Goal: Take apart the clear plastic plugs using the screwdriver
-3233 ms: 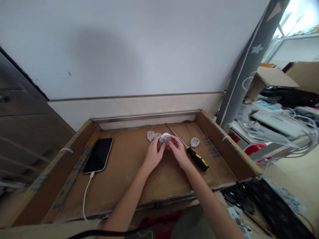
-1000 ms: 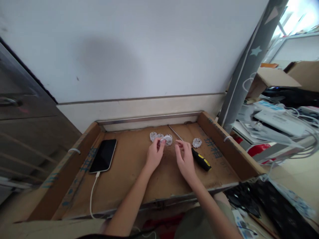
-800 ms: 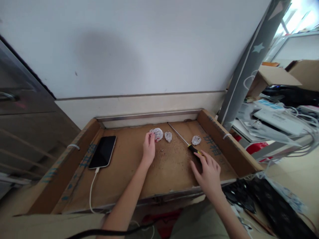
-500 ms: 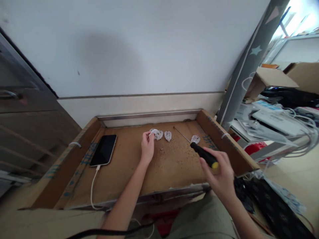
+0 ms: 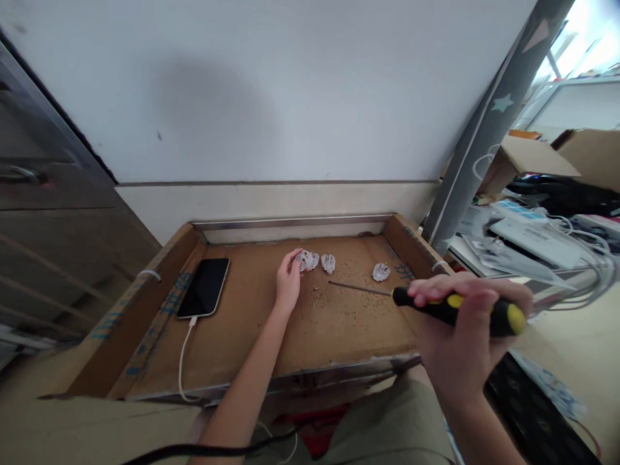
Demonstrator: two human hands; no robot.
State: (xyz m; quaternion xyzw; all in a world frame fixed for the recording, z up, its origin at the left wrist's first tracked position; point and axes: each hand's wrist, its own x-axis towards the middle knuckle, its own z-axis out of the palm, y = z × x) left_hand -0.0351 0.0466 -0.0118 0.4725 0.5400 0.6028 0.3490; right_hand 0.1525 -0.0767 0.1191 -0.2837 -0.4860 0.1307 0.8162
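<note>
My right hand (image 5: 460, 326) grips a screwdriver (image 5: 438, 307) with a black and yellow handle. Its long thin shaft points left over the cardboard, the tip just right of a tiny metal piece (image 5: 316, 289). At the middle of the tray, my left hand (image 5: 289, 281) pinches a clear plastic plug part (image 5: 305, 260) with metal bits in it, partly covered by the fingers. A similar clear plug part (image 5: 328, 263) with upright pins lies just right of it. Another clear plug part (image 5: 380, 272) rests farther right, behind the screwdriver shaft.
The cardboard tray (image 5: 242, 342) has raised sides and dark specks scattered on its middle. A phone (image 5: 203, 288) with a white cable (image 5: 181, 361) lies at the left. A white wall stands behind. On the right are a grey patterned post (image 5: 484, 135) and a cluttered shelf (image 5: 533, 245).
My right hand has moved right and turned, swinging the screwdriver shaft nearly level, its tip now lower. My left hand keeps its place, with the plug part turned in its fingers.
</note>
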